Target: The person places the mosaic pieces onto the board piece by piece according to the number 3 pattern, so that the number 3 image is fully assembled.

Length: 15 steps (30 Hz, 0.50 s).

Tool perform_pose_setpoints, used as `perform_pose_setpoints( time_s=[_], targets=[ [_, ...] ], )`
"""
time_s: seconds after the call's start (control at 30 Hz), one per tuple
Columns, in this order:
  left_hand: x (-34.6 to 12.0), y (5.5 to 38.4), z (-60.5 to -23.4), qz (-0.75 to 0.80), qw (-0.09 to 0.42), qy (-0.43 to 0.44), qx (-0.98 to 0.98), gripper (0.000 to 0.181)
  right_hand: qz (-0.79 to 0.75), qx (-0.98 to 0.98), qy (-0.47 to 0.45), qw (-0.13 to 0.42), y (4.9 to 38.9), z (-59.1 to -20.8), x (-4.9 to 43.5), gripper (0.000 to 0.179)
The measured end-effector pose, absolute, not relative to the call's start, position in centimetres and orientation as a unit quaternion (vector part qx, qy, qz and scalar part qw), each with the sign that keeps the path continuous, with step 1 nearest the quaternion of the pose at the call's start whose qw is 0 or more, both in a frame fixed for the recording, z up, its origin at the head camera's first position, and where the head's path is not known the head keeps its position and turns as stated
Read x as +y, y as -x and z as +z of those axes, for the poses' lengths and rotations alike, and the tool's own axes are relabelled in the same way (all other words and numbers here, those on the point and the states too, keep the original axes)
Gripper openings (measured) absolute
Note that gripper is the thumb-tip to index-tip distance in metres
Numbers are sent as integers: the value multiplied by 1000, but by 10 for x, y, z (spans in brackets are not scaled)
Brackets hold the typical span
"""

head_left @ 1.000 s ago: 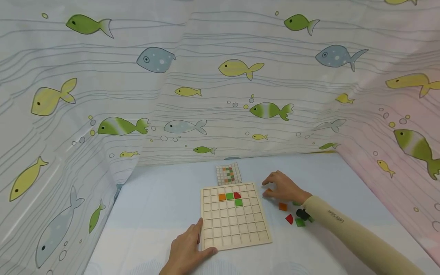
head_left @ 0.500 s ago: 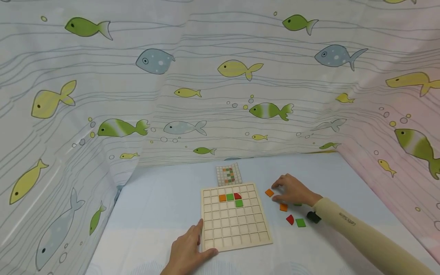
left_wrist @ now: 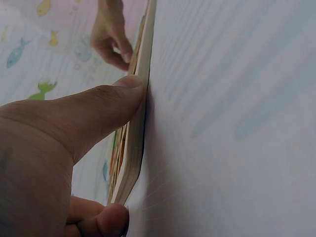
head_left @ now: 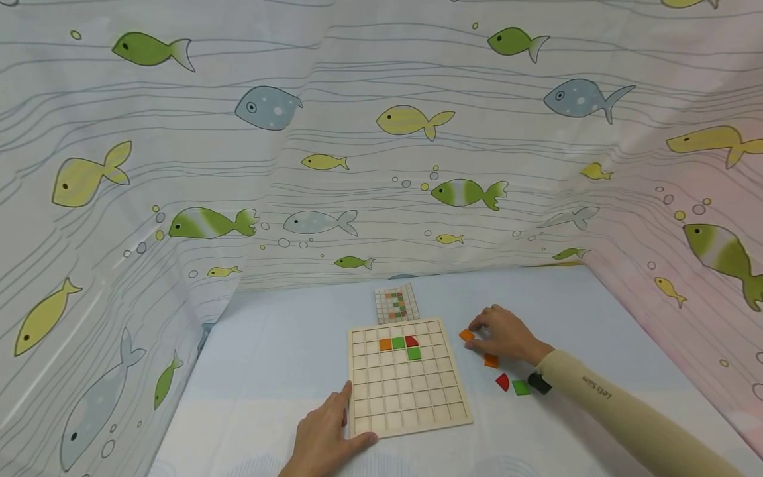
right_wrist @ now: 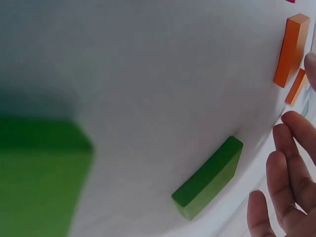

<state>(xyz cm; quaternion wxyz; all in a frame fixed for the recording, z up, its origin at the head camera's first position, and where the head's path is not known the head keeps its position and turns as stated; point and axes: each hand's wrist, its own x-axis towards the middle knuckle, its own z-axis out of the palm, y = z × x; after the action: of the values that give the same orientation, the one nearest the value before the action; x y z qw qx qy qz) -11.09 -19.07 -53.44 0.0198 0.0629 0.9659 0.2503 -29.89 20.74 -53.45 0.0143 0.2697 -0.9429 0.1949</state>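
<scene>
My left hand [head_left: 324, 427] rests at the near left corner of a wooden grid board [head_left: 405, 397]. Its thumb lies on the front edge and its fingers along the left side, also in the left wrist view. Set in the board are an orange tile [head_left: 385, 344], two green tiles [head_left: 414, 354] and a red quarter-round tile [head_left: 411, 341]. Right of the board, my right hand [head_left: 507, 336] pinches a loose orange square tile [head_left: 467, 335] between thumb and fingers. In the right wrist view that tile [right_wrist: 295, 88] shows between the fingertips.
Loose by my right hand lie another orange tile [head_left: 491, 361], a red quarter-round tile [head_left: 503, 382] and a green tile [head_left: 521, 387]. The right wrist view shows two green tiles [right_wrist: 212, 175]. A pattern card [head_left: 393, 305] lies behind the board. Fish-printed curtains [head_left: 369, 152] enclose the table.
My right hand first drew back rightward, uncovering the orange tile, then came left again so its thumb and fingers meet the tile. The left hand and board stay in place.
</scene>
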Motion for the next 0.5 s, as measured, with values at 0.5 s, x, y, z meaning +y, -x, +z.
perform_pose_setpoints(
  time_s=[0.5],
  targets=[
    [-191,110,-534,255,15,-68,964,111,199,-940,-274,44,296,-535,203,27]
  ],
)
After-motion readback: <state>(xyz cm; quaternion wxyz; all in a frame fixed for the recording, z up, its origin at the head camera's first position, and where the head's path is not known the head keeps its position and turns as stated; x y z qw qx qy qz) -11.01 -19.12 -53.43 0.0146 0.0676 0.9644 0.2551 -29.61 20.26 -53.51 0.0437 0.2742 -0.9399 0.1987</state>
